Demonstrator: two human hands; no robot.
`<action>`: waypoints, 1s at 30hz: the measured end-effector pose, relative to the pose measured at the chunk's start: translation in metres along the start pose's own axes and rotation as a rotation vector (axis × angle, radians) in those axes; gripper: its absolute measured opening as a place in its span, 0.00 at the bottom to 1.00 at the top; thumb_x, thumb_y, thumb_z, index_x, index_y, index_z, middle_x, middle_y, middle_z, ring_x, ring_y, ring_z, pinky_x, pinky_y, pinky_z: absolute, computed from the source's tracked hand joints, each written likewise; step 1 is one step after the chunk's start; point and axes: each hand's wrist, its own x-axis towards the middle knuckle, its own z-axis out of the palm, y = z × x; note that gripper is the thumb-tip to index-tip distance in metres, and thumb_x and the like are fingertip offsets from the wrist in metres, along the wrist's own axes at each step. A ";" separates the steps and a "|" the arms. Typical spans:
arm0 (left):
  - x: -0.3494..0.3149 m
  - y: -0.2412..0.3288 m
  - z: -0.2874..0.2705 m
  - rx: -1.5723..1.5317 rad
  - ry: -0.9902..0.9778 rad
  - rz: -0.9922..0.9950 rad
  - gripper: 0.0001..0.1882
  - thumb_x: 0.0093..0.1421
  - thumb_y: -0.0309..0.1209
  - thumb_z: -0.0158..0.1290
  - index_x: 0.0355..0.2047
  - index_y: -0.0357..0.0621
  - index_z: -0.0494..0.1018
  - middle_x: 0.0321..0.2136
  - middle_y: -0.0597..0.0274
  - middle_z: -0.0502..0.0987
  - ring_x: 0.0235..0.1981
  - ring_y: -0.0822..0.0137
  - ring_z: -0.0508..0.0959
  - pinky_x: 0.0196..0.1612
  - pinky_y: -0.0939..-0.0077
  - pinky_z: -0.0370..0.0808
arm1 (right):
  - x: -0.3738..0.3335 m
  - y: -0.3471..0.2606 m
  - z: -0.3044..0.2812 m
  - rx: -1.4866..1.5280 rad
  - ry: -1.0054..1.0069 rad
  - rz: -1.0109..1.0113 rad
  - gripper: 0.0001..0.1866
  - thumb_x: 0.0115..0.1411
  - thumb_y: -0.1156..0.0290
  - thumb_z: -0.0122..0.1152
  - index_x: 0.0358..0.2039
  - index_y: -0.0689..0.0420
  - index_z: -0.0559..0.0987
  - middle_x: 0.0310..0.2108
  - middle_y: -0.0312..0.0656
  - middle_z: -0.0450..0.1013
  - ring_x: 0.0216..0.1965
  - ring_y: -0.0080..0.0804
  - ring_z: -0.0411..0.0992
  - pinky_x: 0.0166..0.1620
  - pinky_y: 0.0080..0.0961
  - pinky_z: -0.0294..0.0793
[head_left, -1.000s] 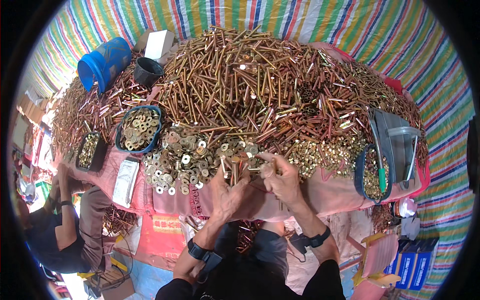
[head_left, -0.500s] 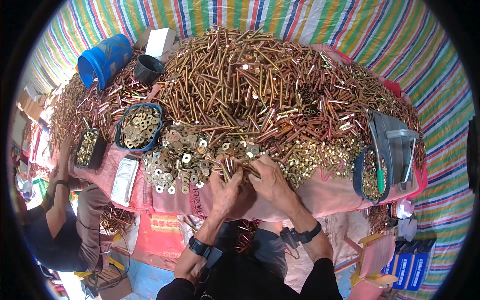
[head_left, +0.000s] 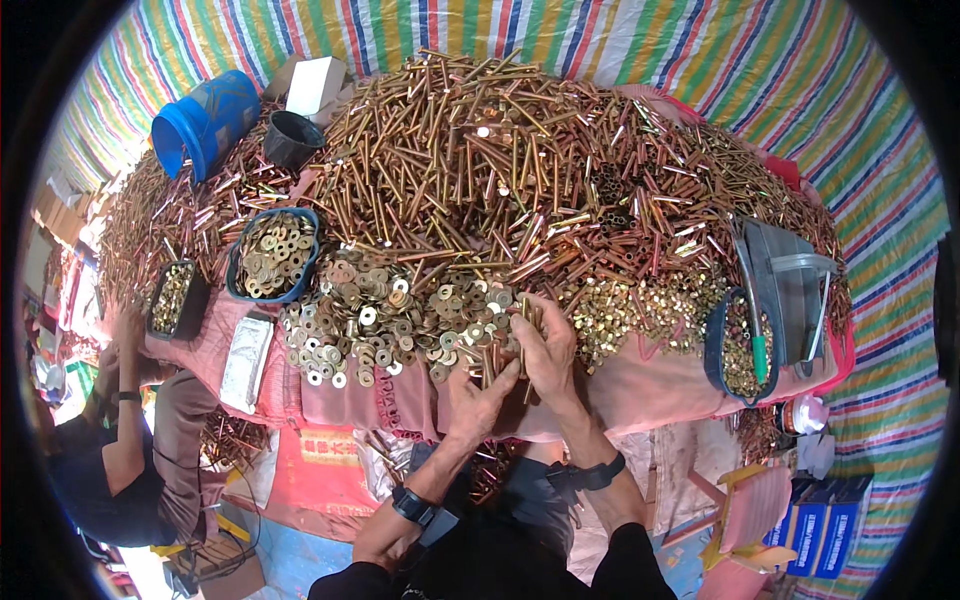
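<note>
A small bundle of long brassy bolts [head_left: 490,362] stands in my left hand [head_left: 477,402], whose thumb presses across them. Just beside it, my right hand [head_left: 547,352] is closed around one or more bolts, with ends showing above and below the fingers; how many is hidden. Both hands are over the near edge of a pink cloth, close together. Flat round washers [head_left: 365,318] lie heaped to the left of my hands. Small gold nuts [head_left: 640,318] spread out to the right. Behind them rises a large heap of long bolts [head_left: 440,160].
A blue basin of washers [head_left: 232,272] and a black tray of nuts [head_left: 188,328] stand left. At right are a blue basin [head_left: 713,350] of nuts and a grey scoop-like container [head_left: 790,300]. A blue bucket [head_left: 215,118] lies far left. Another person [head_left: 110,470] works at left.
My left hand has moved right and a little nearer with its bolts. My right hand has turned more upright and shifted slightly right, with a bolt now standing upright in its fingers.
</note>
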 end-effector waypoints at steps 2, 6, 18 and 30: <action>-0.001 -0.007 0.002 -0.032 -0.016 0.023 0.17 0.63 0.20 0.63 0.52 0.35 0.77 0.43 0.64 0.83 0.41 0.75 0.81 0.47 0.78 0.78 | -0.006 -0.002 0.004 -0.047 0.034 -0.020 0.14 0.68 0.71 0.64 0.51 0.64 0.80 0.32 0.34 0.77 0.31 0.18 0.72 0.35 0.20 0.73; -0.004 -0.011 0.002 0.096 0.033 0.171 0.20 0.61 0.19 0.63 0.54 0.35 0.76 0.43 0.61 0.83 0.43 0.71 0.82 0.49 0.75 0.79 | -0.010 0.001 0.012 -0.180 0.105 -0.125 0.11 0.67 0.70 0.65 0.46 0.63 0.80 0.31 0.34 0.77 0.32 0.19 0.71 0.37 0.23 0.73; -0.004 -0.006 -0.002 0.309 -0.087 0.220 0.38 0.58 0.21 0.66 0.69 0.33 0.66 0.54 0.54 0.81 0.53 0.69 0.80 0.59 0.72 0.76 | -0.031 0.010 0.004 0.176 -0.040 0.068 0.30 0.75 0.54 0.45 0.64 0.68 0.70 0.53 0.47 0.77 0.52 0.31 0.76 0.59 0.29 0.73; 0.000 -0.008 -0.001 0.257 -0.006 0.135 0.25 0.55 0.24 0.69 0.50 0.37 0.69 0.38 0.64 0.77 0.36 0.74 0.76 0.39 0.77 0.77 | -0.050 -0.004 -0.005 0.104 -0.201 0.063 0.32 0.73 0.71 0.43 0.75 0.71 0.56 0.71 0.57 0.65 0.70 0.41 0.65 0.72 0.34 0.61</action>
